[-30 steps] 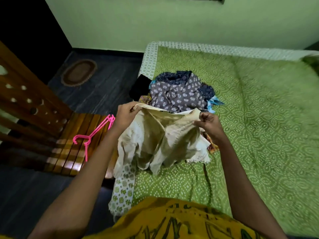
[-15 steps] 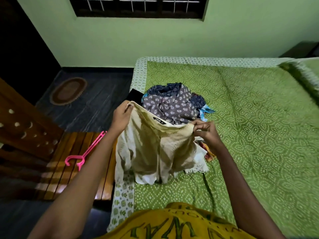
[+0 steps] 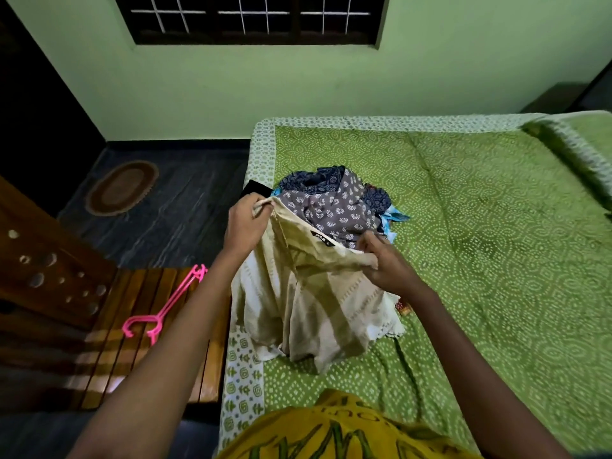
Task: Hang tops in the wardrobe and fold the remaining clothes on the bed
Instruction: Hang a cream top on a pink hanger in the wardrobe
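While the cream garment (image 3: 318,303) hangs over the bed's (image 3: 496,260) near corner, the left hand (image 3: 243,226) pinches one end of its top band and the right hand (image 3: 387,266) grasps the other. Behind it lies a heap of printed clothes (image 3: 334,203). A pink plastic hanger (image 3: 165,303) rests on the slatted wooden chair (image 3: 109,342).

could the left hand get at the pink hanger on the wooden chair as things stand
Probably yes, once it lets go: the left hand grips the cream top, but the pink hanger lies uncovered on the chair seat beside that arm.
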Motion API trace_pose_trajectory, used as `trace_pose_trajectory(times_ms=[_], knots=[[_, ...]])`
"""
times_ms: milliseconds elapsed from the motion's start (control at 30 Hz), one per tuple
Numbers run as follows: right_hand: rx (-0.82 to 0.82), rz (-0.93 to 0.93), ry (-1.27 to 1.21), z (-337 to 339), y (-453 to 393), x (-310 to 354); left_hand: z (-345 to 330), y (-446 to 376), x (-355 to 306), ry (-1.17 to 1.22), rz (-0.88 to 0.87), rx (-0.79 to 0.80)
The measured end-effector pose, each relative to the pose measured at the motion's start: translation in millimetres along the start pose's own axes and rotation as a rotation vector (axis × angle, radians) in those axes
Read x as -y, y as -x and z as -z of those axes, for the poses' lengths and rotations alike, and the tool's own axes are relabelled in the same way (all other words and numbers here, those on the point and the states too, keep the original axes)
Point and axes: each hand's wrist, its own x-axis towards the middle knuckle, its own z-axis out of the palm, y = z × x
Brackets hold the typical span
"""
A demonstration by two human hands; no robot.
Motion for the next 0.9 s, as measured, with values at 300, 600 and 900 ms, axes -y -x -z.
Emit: trace_pose_trajectory(times_ms=[300,600,900], knots=[[-0.121,0.013,0.084,13,2,-8,17,-3,4,0.02,-0.015,0.065],[-0.101,-0.207,-0.436,42,-2,1,36,-6,2,-0.025,-0.05,0.191],[0.058,-0.332,-0.274,68,-8,12,78,-14,8,-0.364,0.15,0.602]])
